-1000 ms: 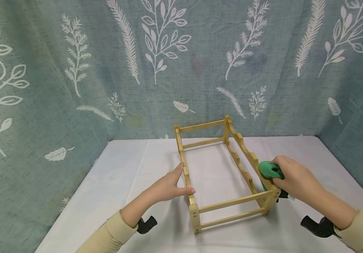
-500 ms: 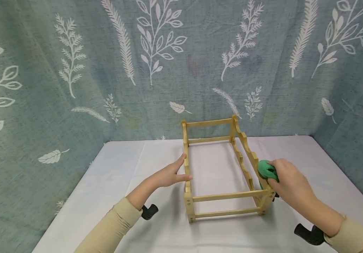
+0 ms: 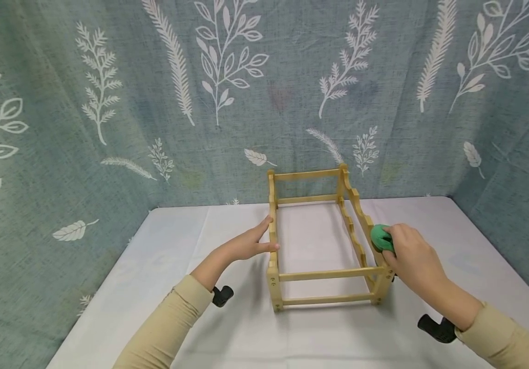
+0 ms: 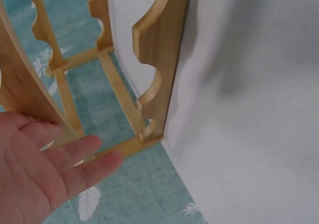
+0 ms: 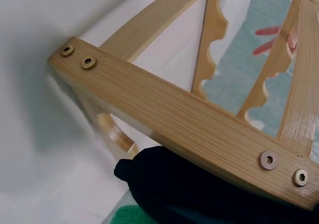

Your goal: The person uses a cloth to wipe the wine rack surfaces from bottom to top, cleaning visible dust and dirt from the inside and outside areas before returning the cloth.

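Note:
A light wooden rack [image 3: 324, 275] with wavy, notched side boards stands on the table. My left hand [image 3: 241, 246] is at its left side, thumb and fingers spread against the top of the board. In the left wrist view, that hand's fingers [image 4: 94, 171] reach out straight past the wood. On the opposite side, my right hand [image 3: 414, 256] grips a bunched green cloth [image 3: 379, 238] against the top of the right side board. Up close in the right wrist view, a rack end post [image 5: 164, 117] with hex screws crosses over dark fabric [image 5: 174, 184] and a fluffy green edge.
A white sheet [image 3: 218, 338] covers the table under the rack. Grey-green curtain [image 3: 246, 128] with white leaf prints hangs behind and along both sides. Black camera mounts [image 3: 437, 328] stick out beneath the wrists.
The rack has turned to stand straighter and lies slightly farther back. Both hands have moved with it, the right one shifting left and holding the green cloth throughout. The head view has shifted slightly.

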`<action>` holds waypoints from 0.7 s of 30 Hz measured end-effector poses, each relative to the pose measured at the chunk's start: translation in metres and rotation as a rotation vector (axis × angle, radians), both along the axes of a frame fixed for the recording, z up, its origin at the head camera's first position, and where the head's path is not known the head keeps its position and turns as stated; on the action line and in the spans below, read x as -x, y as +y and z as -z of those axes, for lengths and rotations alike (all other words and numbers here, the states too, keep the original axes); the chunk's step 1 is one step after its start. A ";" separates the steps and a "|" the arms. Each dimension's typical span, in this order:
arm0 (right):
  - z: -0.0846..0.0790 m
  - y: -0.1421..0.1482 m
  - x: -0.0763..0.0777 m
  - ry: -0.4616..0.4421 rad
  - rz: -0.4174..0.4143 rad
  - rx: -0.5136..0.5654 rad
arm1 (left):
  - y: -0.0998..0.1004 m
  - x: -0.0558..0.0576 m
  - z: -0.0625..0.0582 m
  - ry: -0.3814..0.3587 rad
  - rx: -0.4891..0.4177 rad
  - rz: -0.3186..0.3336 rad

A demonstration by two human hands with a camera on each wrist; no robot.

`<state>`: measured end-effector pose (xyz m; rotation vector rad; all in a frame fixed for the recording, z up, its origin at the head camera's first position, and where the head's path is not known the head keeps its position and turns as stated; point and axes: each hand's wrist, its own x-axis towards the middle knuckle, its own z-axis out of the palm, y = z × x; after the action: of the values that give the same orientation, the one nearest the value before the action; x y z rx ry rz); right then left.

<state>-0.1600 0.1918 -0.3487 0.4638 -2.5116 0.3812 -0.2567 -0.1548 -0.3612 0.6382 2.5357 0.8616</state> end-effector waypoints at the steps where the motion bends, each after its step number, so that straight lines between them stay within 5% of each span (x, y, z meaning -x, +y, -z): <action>1: -0.001 0.001 0.000 -0.026 -0.001 0.002 | 0.000 0.000 0.001 0.001 -0.006 -0.006; 6: -0.016 0.012 -0.001 -0.112 -0.013 0.018 | -0.004 -0.010 0.001 0.053 -0.025 -0.039; 11: -0.043 0.027 -0.014 0.127 -0.112 0.155 | -0.009 -0.032 -0.009 0.080 -0.020 -0.012; 14: -0.056 0.023 -0.023 0.224 -0.258 0.324 | -0.008 -0.044 -0.017 0.080 -0.005 0.022; 17: -0.053 0.006 -0.033 0.173 -0.449 0.483 | -0.004 -0.052 -0.023 0.073 0.011 0.043; 21: -0.023 -0.031 -0.045 -0.039 -0.669 0.575 | 0.004 -0.058 -0.025 0.068 0.041 0.059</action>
<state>-0.1148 0.1609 -0.3254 1.0408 -2.0735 1.3202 -0.1988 -0.1510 -0.3359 0.7371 2.5735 0.7787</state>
